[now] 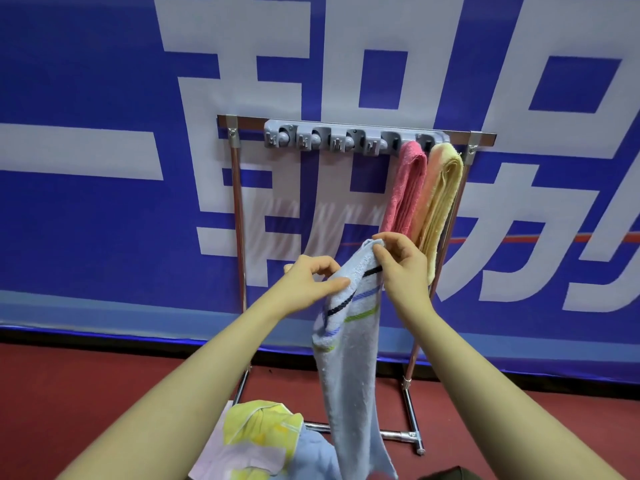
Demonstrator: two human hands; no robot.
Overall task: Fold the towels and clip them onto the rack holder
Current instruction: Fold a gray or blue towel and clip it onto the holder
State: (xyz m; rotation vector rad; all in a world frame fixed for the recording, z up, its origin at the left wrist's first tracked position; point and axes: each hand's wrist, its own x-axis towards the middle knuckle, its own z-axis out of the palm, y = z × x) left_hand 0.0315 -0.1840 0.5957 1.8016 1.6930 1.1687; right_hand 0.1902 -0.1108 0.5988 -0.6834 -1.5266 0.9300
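Pale blue striped towel (349, 341) hanging in front of the rack (356, 128), pinched at its top corner by the right hand (401, 261) and along its upper left edge by the left hand (311, 282), with pink towel (407, 188) and yellow towel (443, 199) clipped at the holder's (346, 138) right end.

I see four clip slots free on the left of the holder (346, 138); the pink towel (407, 188) and yellow towel (443, 202) crowd its right end.
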